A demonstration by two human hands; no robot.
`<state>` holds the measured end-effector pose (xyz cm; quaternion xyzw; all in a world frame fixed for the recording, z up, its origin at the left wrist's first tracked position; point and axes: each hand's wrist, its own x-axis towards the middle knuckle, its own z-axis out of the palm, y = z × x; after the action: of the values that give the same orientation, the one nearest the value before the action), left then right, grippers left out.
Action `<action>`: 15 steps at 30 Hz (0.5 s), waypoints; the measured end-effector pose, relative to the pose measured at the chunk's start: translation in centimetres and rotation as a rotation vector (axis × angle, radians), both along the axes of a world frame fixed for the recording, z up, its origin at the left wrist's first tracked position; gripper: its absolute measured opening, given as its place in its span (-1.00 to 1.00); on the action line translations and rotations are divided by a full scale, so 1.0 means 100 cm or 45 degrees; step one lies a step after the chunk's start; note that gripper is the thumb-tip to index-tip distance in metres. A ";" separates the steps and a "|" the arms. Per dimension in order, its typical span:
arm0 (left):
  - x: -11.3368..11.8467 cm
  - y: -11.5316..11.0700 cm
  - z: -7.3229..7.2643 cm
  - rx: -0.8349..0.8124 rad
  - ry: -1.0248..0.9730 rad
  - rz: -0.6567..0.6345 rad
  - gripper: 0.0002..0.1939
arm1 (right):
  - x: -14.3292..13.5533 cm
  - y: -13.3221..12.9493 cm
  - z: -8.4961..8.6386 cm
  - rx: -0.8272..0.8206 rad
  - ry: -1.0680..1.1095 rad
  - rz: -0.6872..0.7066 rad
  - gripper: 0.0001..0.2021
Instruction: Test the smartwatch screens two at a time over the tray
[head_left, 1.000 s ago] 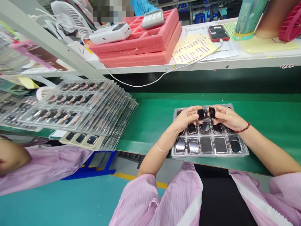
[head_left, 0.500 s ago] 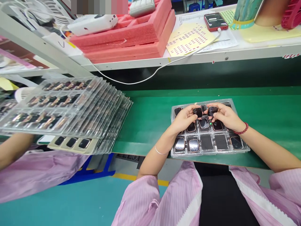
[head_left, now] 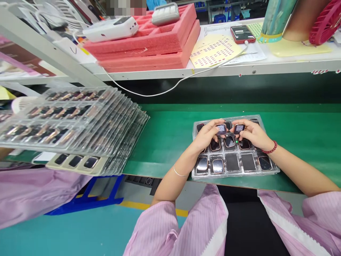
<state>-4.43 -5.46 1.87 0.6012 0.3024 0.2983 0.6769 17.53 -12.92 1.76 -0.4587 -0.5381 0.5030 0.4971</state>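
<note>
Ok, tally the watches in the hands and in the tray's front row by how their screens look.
Code watches: 2, one in the left hand, one in the right hand
Pale watches: 2, at the front row's left
Dark watch: 1, at the front row's right
Total: 5

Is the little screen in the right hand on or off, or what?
On: the little screen in the right hand shows a pale, square, code-like pattern.
</note>
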 end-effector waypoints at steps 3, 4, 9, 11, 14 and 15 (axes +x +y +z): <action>0.004 0.002 0.005 -0.009 0.045 0.008 -0.57 | 0.001 0.001 -0.003 -0.007 -0.024 -0.008 -0.62; 0.006 0.004 0.008 0.006 0.067 -0.003 -0.56 | 0.001 0.001 -0.004 -0.015 -0.035 -0.016 -0.65; 0.017 0.007 0.021 0.081 0.121 -0.091 -0.64 | 0.002 0.001 -0.008 0.005 -0.032 -0.073 -0.70; 0.019 0.006 0.021 0.098 0.123 -0.104 -0.67 | 0.002 0.002 -0.009 0.012 -0.011 -0.092 -0.69; 0.018 0.006 0.015 0.121 0.161 -0.139 -0.70 | 0.002 0.004 -0.011 0.006 0.006 -0.104 -0.70; 0.016 0.006 0.013 0.128 0.170 -0.138 -0.70 | 0.002 0.004 -0.012 0.001 0.000 -0.104 -0.71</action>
<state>-2.80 -4.89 3.16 0.6684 0.2985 0.2354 0.6394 17.69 -12.48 0.59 -0.4801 -0.5192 0.4820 0.5173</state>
